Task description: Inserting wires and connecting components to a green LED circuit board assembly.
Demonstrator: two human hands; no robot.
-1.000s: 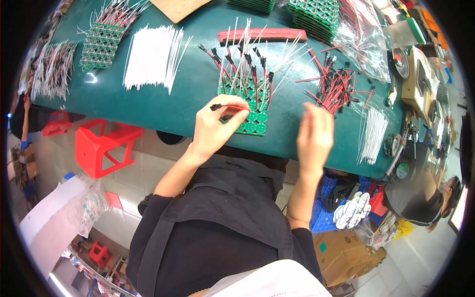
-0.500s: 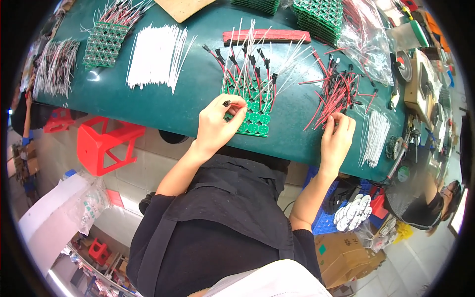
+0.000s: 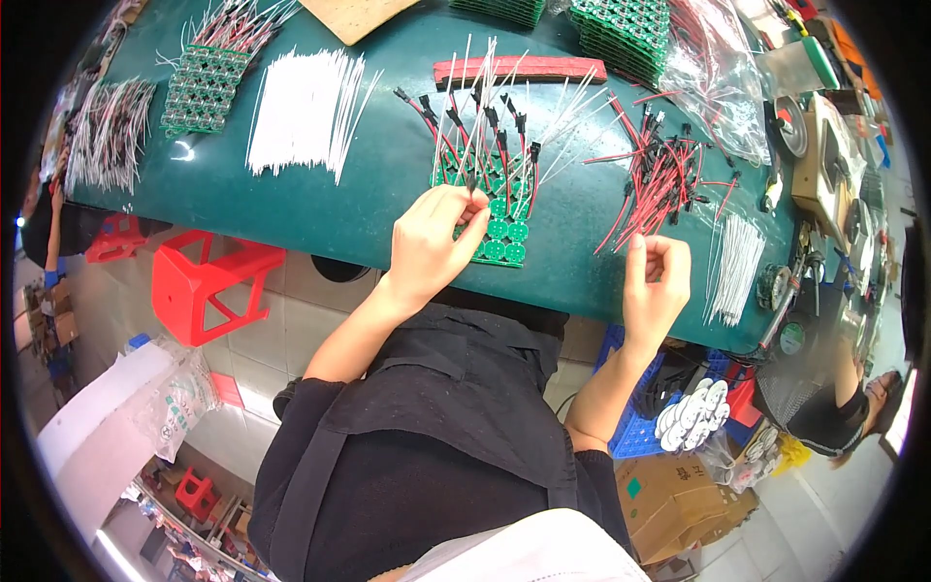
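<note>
My left hand (image 3: 433, 236) is over the near left part of a green circuit board panel (image 3: 506, 249), pinching a connector lead (image 3: 472, 182) by thumb and forefinger. The lead's black plug points up; its wires are mostly hidden by my fingers. Several red-and-black leads with black plugs (image 3: 520, 124) stand up from the far part of the panel, among thin white wires (image 3: 572, 112). My right hand (image 3: 655, 291) hovers at the table's near side, below a pile of red-and-black leads (image 3: 664, 184). Its fingers curl loosely, thumb apart, and nothing shows in them.
A red bar (image 3: 524, 70) lies behind the panel. Left are a bundle of white wires (image 3: 301, 112) and a wired panel (image 3: 206, 87). More white wires (image 3: 737, 267) lie at right. Stacked green panels (image 3: 621, 39) and a plastic bag (image 3: 722, 87) occupy the back right. A red stool (image 3: 194, 286) stands left.
The right hand has drawn back slightly from the pile toward the near edge. In my left hand, the lead has turned from lying sideways to plug-up.
</note>
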